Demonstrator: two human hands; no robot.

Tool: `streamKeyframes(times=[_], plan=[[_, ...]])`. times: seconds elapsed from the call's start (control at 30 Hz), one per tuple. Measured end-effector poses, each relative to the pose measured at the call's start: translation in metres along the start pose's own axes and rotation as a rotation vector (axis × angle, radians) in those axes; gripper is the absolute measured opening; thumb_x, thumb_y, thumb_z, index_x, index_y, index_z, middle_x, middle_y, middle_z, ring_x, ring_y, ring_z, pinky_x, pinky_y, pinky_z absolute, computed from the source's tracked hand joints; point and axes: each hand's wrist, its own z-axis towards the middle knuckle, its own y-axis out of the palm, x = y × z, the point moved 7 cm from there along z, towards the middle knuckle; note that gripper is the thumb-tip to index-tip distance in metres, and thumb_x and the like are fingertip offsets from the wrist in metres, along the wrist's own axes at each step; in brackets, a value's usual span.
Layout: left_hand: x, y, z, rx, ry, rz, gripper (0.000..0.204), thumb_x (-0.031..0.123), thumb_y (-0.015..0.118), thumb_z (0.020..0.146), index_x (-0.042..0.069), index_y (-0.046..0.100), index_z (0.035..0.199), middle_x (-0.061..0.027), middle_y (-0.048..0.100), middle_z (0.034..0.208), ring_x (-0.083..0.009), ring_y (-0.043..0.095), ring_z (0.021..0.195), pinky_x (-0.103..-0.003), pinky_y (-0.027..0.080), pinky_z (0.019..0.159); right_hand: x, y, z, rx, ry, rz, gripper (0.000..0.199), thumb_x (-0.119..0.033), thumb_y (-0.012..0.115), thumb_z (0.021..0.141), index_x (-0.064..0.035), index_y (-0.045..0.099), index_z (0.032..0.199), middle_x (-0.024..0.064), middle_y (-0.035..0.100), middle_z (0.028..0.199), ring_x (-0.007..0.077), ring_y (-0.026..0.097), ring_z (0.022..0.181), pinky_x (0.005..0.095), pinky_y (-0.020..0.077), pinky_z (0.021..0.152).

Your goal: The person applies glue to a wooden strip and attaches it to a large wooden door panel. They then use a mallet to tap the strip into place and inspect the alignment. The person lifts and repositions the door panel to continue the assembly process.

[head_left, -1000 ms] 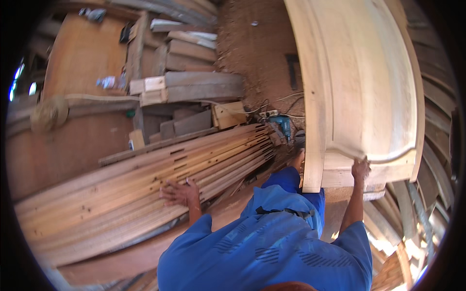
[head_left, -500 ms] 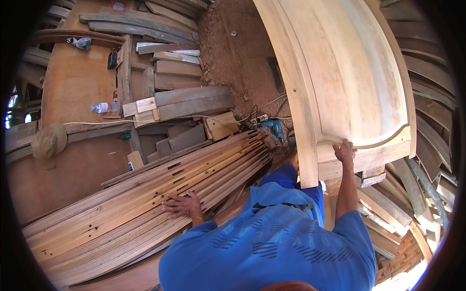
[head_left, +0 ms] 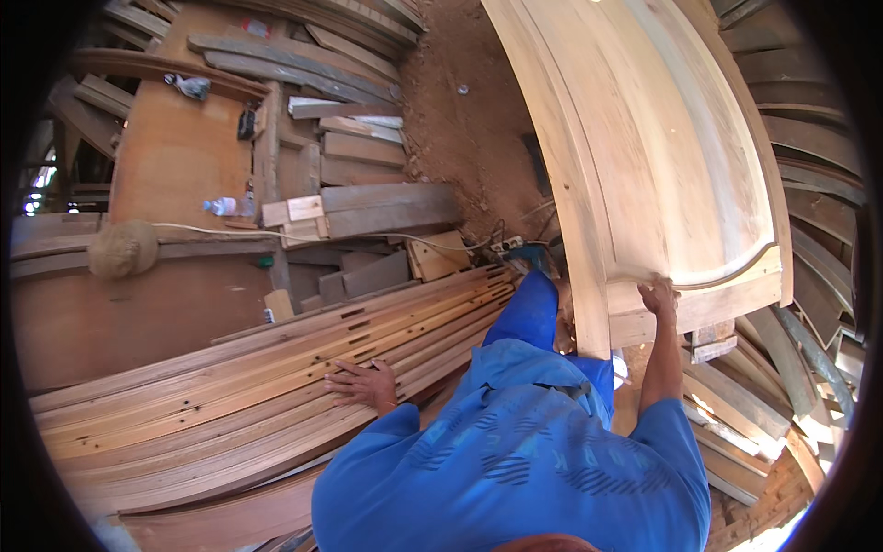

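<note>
My left hand (head_left: 361, 385) lies flat with fingers spread on a stack of long wooden strips (head_left: 248, 368), some with slots and dark holes. At the right, a large pale wooden door panel (head_left: 662, 138) with a curved moulded border is propped up. My right hand (head_left: 659, 297) presses bunched fingers against its lower end, at the curved moulding. Whatever those fingers may hold is hidden beneath them. Both arms wear blue short sleeves.
A blue power tool (head_left: 531, 255), partly behind my leg, sits by a cord. Farther left are a plastic bottle (head_left: 221, 206), a round tan hat-like thing (head_left: 123, 249) and brown boards (head_left: 147, 322). Stacked offcuts (head_left: 391, 210) edge the dirt floor (head_left: 464, 110); more lumber (head_left: 814, 221) lines the right.
The view has shifted, so the left-side things sit farther right. My blue-clad leg now covers more of the power tool. My right hand stays at the moulding; my left remains spread on the strips.
</note>
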Motion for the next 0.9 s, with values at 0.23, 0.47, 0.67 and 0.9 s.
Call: streamKeyframes(times=[0.23, 0.47, 0.67, 0.9], plan=[[0.025, -0.014, 0.005, -0.105, -0.113, 0.023, 0.079, 0.038, 0.057, 0.082, 0.004, 0.021, 0.143, -0.0272, 0.018, 0.145, -0.0429, 0.012, 0.134, -0.060, 0.018, 0.105, -0.021, -0.009, -0.013, -0.012, 0.053, 0.015, 0.061, -0.042, 0.069, 0.077, -0.0100, 0.055, 0.127, 0.0200, 0.043, 0.138, 0.0435, 0.041, 0.124, 0.0539, 0.0404, 0.099], [0.175, 0.080, 0.090, -0.593, 0.334, -0.289, 0.054, 0.030, 0.058, 0.085, 0.003, 0.036, 0.127, -0.0208, 0.036, 0.126, -0.0334, 0.031, 0.115, -0.050, 0.030, 0.094, -0.038, -0.022, -0.020, -0.024, 0.192, 0.103, 0.073, -0.045, 0.072, 0.074, -0.0022, 0.052, 0.130, 0.0249, 0.031, 0.148, 0.0450, 0.029, 0.135, 0.0553, 0.0260, 0.110], [0.423, 0.186, 0.218, -0.953, 0.643, -0.608, 0.034, 0.023, 0.060, 0.088, 0.002, 0.049, 0.112, -0.0153, 0.051, 0.109, -0.0252, 0.047, 0.098, -0.041, 0.041, 0.085, -0.064, -0.011, -0.001, -0.084, 0.457, 0.043, 0.085, -0.048, 0.068, 0.077, -0.0029, 0.038, 0.142, 0.0297, 0.024, 0.150, 0.0480, 0.030, 0.133, 0.0548, 0.0246, 0.110], [0.679, 0.125, 0.375, -1.347, 0.649, -1.383, 0.023, 0.026, 0.057, 0.092, 0.006, 0.062, 0.104, -0.0081, 0.066, 0.083, -0.0210, 0.059, 0.061, -0.036, 0.048, 0.064, -0.321, -0.100, 0.127, 0.186, 0.229, 0.221, 0.074, -0.046, 0.057, 0.087, 0.0004, 0.036, 0.141, 0.0288, 0.035, 0.145, 0.0469, 0.038, 0.129, 0.0500, 0.0316, 0.108]])
